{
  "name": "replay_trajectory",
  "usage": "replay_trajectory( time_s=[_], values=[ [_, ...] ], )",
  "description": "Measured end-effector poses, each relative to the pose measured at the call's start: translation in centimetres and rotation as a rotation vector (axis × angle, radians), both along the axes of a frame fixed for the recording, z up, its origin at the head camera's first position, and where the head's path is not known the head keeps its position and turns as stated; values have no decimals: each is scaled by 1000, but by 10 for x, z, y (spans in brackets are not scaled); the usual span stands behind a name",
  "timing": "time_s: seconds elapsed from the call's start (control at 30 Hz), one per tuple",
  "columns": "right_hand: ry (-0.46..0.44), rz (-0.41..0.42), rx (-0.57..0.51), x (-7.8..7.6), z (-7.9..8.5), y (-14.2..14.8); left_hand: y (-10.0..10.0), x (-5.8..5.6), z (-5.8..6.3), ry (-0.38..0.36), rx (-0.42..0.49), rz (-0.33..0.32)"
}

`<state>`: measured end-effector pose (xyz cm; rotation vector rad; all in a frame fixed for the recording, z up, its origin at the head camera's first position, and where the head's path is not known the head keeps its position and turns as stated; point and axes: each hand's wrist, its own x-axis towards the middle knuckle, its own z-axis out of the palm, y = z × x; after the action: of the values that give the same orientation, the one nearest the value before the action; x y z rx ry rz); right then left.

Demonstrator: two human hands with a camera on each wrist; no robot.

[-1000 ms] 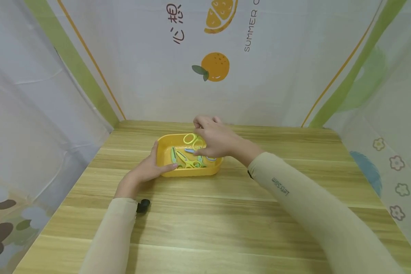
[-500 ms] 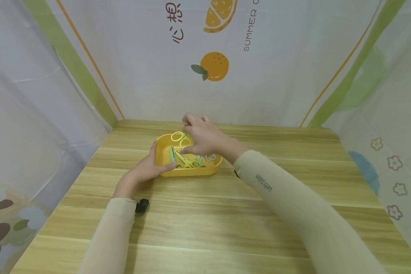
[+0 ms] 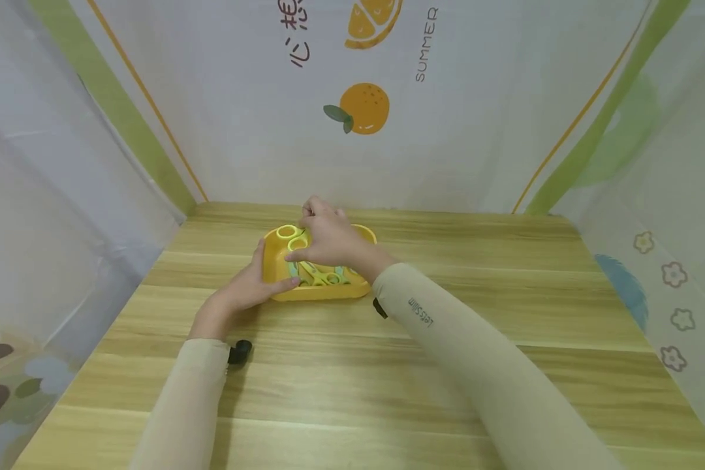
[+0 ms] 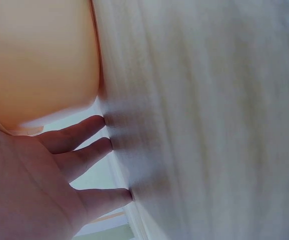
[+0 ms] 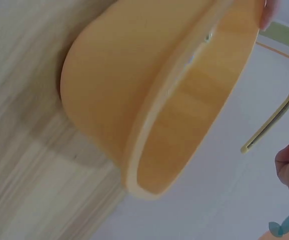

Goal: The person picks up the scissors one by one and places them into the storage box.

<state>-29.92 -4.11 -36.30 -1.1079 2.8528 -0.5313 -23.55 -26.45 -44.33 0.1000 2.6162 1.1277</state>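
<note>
A yellow plastic box (image 3: pixel 323 294) stands on the table with several small scissors in it. My left hand (image 3: pixel 243 287) holds the box's left near corner, thumb over the rim. In the left wrist view three fingers of that hand (image 4: pixel 79 160) reach down beside the box wall (image 4: pixel 39 55) to the table. Above the box, my right hand (image 3: pixel 335 236) pinches yellow scissors (image 3: pixel 301 235), ring handles to the left. The right wrist view shows those scissors (image 5: pixel 273 118) raised over the rim. Yellow scissors (image 3: pixel 316 274) lie inside; my right hand hides part of the contents.
The wood-grain table (image 3: pixel 341 385) spreads in front of the box and to both sides. A printed white curtain (image 3: pixel 446 143) hangs along its back edge, with more curtain at left and right. A black strap piece (image 3: pixel 241 352) sits at my left wrist.
My right hand has carried the yellow scissors leftward across the box. A blue-bladed pair seen earlier is now mostly hidden behind it. My left hand keeps its hold on the box.
</note>
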Motion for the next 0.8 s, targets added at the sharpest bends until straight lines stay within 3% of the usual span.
replay_trajectory(
  time_s=[0.37,0.6,0.8],
  values=[
    [-89,-110,31,3,-19,-19,3,2,2,-5,10,-10],
    [-71,-103,100,2,-28,-24,5,3,4,-4,-4,-2],
    [-45,-82,89,1,-24,-20,6,4,2,0,0,-6]
  ],
)
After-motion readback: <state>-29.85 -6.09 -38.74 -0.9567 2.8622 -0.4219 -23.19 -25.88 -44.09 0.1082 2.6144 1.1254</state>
